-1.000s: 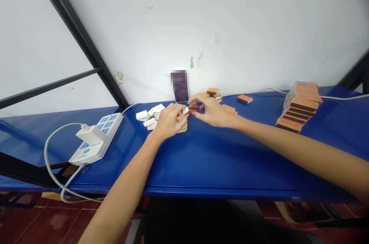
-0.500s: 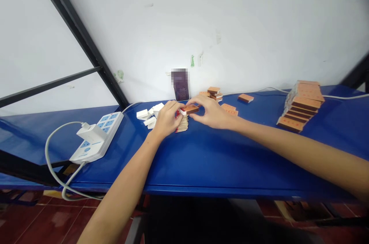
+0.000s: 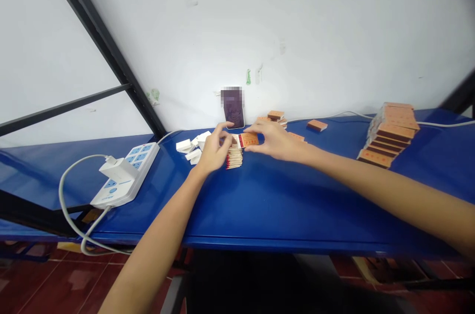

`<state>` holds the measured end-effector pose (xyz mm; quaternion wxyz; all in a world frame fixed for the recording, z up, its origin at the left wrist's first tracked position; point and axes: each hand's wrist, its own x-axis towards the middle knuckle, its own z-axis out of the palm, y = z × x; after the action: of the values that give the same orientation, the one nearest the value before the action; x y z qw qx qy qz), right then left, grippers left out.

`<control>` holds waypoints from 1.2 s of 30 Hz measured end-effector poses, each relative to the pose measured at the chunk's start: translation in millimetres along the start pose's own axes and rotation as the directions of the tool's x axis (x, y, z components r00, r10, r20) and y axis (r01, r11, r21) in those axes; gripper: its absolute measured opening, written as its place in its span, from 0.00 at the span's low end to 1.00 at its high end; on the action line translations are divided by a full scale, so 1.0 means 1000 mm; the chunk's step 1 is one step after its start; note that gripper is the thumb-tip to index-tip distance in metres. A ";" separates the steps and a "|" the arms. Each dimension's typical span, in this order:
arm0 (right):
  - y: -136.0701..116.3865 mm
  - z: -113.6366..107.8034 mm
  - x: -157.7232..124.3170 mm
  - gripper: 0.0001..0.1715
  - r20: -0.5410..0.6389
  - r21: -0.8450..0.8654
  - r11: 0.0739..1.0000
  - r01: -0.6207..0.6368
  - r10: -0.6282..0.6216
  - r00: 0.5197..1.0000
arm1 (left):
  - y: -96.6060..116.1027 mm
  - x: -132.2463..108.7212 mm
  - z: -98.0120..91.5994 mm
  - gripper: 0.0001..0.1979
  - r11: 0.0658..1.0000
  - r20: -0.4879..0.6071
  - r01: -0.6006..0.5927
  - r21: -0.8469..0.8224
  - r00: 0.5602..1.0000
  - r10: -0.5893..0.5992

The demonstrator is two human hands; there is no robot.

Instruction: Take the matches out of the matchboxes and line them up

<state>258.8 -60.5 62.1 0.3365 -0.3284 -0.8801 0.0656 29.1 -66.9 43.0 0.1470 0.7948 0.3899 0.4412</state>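
Observation:
My right hand (image 3: 272, 140) grips an orange matchbox (image 3: 251, 139) between thumb and fingers. The white inner tray pokes out of its left end, and red match heads show there. Beside that end is my left hand (image 3: 215, 148), its thumb and fingers apart and no object visible in them. Just below the box lies a pile of loose matches (image 3: 234, 159), red heads to the left. Several white matchbox trays (image 3: 193, 156) sit left of my left hand. Behind my right hand are a small stack of matchboxes (image 3: 275, 115) and more flat ones, partly hidden by the hand.
A phone (image 3: 233, 111) leans on the wall. At the right stands a big stack of matchboxes (image 3: 393, 130); one matchbox (image 3: 317, 125) lies alone. A power strip (image 3: 129, 175) with a plugged-in charger (image 3: 118, 171) and looping cable occupies the left of the blue table (image 3: 274, 210).
My left hand has come off the matchbox and its fingers have spread. The box has tilted in my right hand, so its orange face and the match heads at its open end now show.

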 end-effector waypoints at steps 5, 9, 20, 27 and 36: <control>-0.008 0.006 -0.006 0.16 -0.017 -0.127 0.990 0.067 -0.070 0.997 | -0.005 0.006 -0.005 0.22 0.938 0.196 0.214 -0.274 0.967 -0.163; -0.014 0.008 -0.010 0.15 0.014 -0.148 0.984 0.101 -0.100 0.995 | 0.004 0.005 -0.006 0.22 0.938 0.338 0.230 -0.260 0.932 -0.135; -0.018 0.002 -0.012 0.19 0.146 0.026 0.999 0.026 -0.029 0.989 | 0.003 0.003 -0.030 0.19 0.932 0.472 0.297 -0.207 0.865 -0.171; -0.016 0.015 -0.012 0.10 0.145 0.146 0.986 0.076 -0.097 0.985 | 0.003 0.004 -0.044 0.21 0.959 0.477 0.282 -0.018 0.846 -0.240; -0.013 0.033 -0.021 0.10 0.197 0.254 0.964 0.080 -0.133 0.971 | -0.002 0.001 -0.047 0.22 0.965 0.556 0.185 0.185 0.790 -0.258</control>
<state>242.6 -79.9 29.6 0.2816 -0.2275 -0.9127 0.1897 -9.5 -69.6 69.0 0.2599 0.8469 0.4437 0.1358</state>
